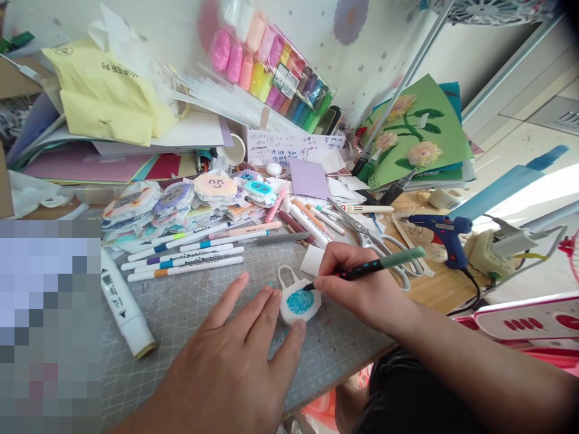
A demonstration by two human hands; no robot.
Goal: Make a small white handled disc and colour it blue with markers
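A small white bag-shaped craft piece (pixel 312 311) with a loop handle and a blue oval lies on the grey cutting mat (pixel 190 313). My left hand (pixel 230 355) is spread flat on the mat, its index fingertip and thumb touching the piece's left and lower edges. In a pinch grip, my right hand (pixel 362 292) holds a black marker (pixel 362 269) with colored specks and a green cap on its back end. The marker's tip meets the upper right of the blue oval. A scrap of textured white paper (pixel 312 261) lies just behind the piece.
Several acrylic markers (pixel 199 262) lie beyond my left hand, with a thick white marker (pixel 126 307) at left. Padded paper pieces (pixel 172 202) are piled behind. Scissors (pixel 371 238) and a blue glue gun (pixel 446 226) lie right. The mat's front edge borders my lap.
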